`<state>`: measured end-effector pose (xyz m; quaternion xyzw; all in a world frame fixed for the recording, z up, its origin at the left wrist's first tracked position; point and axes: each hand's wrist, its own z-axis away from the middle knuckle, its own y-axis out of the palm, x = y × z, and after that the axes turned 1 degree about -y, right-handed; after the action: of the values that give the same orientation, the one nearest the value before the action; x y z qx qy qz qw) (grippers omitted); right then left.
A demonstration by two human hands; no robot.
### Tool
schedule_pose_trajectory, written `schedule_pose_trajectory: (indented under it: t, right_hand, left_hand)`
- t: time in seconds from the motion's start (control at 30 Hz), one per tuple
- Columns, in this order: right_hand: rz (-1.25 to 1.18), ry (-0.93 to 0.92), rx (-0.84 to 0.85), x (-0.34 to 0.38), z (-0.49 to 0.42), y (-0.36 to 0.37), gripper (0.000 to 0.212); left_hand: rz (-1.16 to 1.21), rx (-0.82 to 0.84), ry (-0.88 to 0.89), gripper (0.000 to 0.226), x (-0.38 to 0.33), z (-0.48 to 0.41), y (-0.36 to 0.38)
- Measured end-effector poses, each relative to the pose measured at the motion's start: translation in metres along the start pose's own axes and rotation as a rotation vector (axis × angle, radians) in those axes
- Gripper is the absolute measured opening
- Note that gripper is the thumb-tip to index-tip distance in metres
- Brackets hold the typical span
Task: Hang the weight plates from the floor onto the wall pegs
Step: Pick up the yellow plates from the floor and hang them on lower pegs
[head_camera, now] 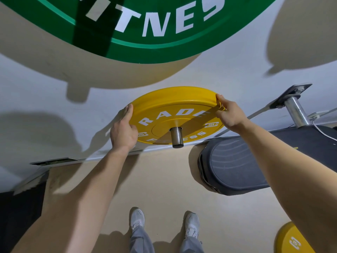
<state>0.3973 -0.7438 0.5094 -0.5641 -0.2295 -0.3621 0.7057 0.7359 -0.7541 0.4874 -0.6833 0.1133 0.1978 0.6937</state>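
- The left hand (124,128) grips the left rim of the yellow plate (175,108), fingers curled over the edge.
- The right hand (230,114) grips the upper right rim of the same plate, fingertips hooked behind it.
- The yellow plate sits on a peg (176,136) that passes through its centre hole, and its back lies close against the wall (36,99).
- White block letters on its face read "RADE" along the top, the rest hidden by the right hand. "ESS" shows along the bottom, and a small square logo sits on each side.
- The plate is a smooth, matte round disc with a raised rim and a recessed centre.
- The peg is a short, brushed metal tube with an open end.
- The green plate (145,46) hangs on the wall above, glossy, with a lighter green ring and large white letters "ITNES", cut off at the frame's edge.
- A side peg (296,110) stands out from the wall at the right on a flat bolted metal base.
- A dark pad (237,165) with a ribbed, rounded end lies below that peg.
- A floor plate (291,240), yellow with a white logo, lies at the lower right on the beige floor (164,179).
- White shoes (137,220) and grey trouser legs show at the bottom.
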Motion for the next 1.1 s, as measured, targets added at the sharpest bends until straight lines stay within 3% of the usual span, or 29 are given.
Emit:
schedule_pose_trajectory:
  t: [0.3,0.53,0.8,0.93,1.1]
  right_hand:
    - [-0.009,0.054,0.021,-0.003,-0.003,0.000,0.041]
    - [0.056,-0.013,0.026,-0.002,-0.007,0.000,0.035]
    - [-0.174,-0.011,0.084,0.009,0.004,0.006,0.055]
    - [0.095,-0.008,0.057,0.017,0.010,-0.003,0.084]
    - [0.307,-0.035,0.061,0.045,0.047,-0.040,0.082]
  left_hand:
    - [0.068,-0.011,-0.044,0.074,-0.002,-0.006,-0.001]
    - [0.106,0.015,-0.096,0.072,0.004,-0.008,0.001]
    - [0.187,0.106,-0.155,0.068,-0.002,-0.008,-0.006]
    - [0.309,0.060,-0.180,0.051,-0.019,0.007,-0.028]
    - [0.247,0.110,-0.128,0.035,-0.050,0.046,-0.076]
